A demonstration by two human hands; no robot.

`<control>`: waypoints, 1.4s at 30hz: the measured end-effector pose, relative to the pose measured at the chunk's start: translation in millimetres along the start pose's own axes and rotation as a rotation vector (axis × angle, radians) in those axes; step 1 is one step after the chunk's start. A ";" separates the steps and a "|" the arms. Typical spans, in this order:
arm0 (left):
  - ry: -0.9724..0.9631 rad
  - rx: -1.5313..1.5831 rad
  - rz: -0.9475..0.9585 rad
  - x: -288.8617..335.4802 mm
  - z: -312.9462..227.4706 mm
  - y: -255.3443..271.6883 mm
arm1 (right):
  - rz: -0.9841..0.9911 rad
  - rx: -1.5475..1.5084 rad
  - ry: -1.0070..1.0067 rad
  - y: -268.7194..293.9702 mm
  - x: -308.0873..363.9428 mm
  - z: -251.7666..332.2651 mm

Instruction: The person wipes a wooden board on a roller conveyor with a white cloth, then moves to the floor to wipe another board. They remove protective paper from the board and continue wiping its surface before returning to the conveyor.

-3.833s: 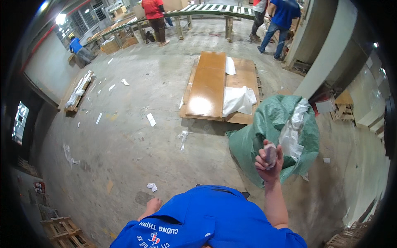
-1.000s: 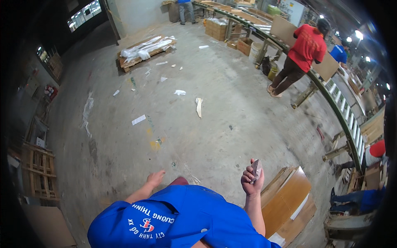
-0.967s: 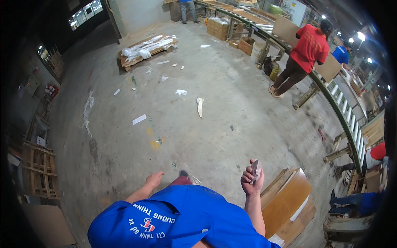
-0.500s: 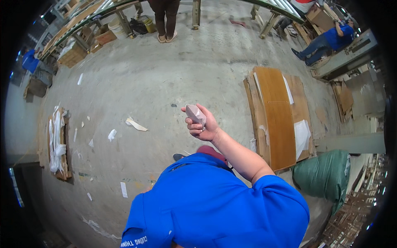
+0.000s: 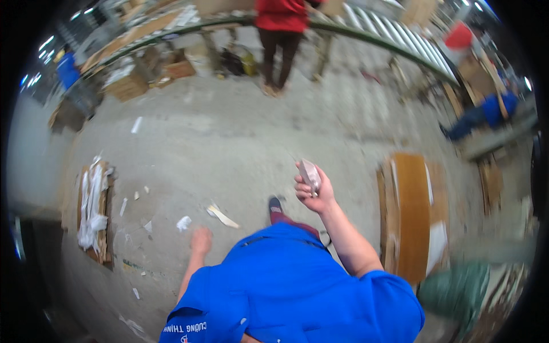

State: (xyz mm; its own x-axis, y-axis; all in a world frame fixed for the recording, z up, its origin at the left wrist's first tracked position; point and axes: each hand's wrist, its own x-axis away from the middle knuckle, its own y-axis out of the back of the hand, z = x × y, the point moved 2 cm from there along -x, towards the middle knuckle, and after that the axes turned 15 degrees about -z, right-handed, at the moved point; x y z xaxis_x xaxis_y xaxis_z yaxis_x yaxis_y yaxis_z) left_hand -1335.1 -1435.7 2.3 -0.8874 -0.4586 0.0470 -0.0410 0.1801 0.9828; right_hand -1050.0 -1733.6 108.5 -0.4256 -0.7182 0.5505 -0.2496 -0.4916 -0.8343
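My right hand is raised in front of my body, its fingers wrapped round a pinkish-grey, angular block with a pointed end; its exact kind I cannot make out. Beside my left hip hangs my left hand, low over the floor and smeared by motion, so its fingers do not show clearly. Below and to the left of the block, a dark shoe on my foot shows past my blue shirt.
Stacked brown boards lie at the right, with a green sack nearby. Boards with white wrapping lie at left; paper scraps litter the floor. Ahead, a person in red stands at a roller conveyor.
The view has shifted, and floor items sit lower and farther right. My left hand has come into sight and one foot now reaches forward. My right hand still holds the block.
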 end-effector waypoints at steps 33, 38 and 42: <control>0.849 0.228 -0.378 -526.4 516.6 128.4 | 0.140 0.220 -0.287 -490.0 -723.2 -106.5; 0.768 0.507 -0.185 -590.9 504.1 125.0 | 0.129 0.236 -0.217 -570.9 -830.5 -78.8; 0.950 0.419 0.006 -642.5 539.7 126.9 | 0.122 0.260 -0.260 -653.9 -911.2 -70.6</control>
State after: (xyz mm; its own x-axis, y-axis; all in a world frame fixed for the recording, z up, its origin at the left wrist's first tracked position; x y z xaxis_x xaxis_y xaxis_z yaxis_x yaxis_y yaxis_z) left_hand -1018.0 -648.6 0.3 -0.1676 -0.9208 0.3521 -0.3551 0.3896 0.8498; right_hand -560.3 -722.9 150.4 -0.1960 -0.8637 0.4643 0.0326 -0.4790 -0.8772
